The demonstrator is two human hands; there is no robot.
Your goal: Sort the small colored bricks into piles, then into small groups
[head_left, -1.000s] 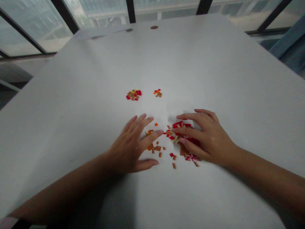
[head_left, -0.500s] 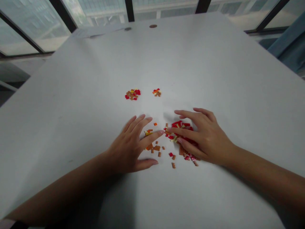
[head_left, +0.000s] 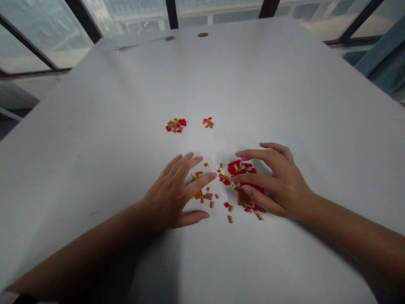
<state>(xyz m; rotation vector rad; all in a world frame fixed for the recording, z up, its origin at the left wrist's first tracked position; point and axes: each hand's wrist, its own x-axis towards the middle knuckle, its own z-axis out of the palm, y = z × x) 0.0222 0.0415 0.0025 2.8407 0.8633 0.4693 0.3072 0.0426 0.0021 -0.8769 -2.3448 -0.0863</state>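
My right hand (head_left: 276, 181) hovers over a pile of small red, brown and cream building bricks (head_left: 243, 196), fingers apart and nothing visible in them. Part of that pile is hidden beneath the hand. Spread open to its left, my left hand (head_left: 177, 190) rests beside and partly over a smaller scatter of orange, brown and yellow bricks (head_left: 208, 196). Its index fingertip points toward the strip between the two groups. A lone orange brick (head_left: 206, 164) lies just beyond that finger.
Farther back on the white table (head_left: 284, 93) lie a cluster of red, brown and yellow bricks (head_left: 176, 125) and a smaller cluster of orange and brown ones (head_left: 208, 123). Two round covers (head_left: 203, 34) sit near the far edge, before the windows. A blue curtain (head_left: 384, 59) hangs at right.
My right hand has shifted slightly to the right, uncovering more bricks on the pile's left side. My left hand has barely moved.
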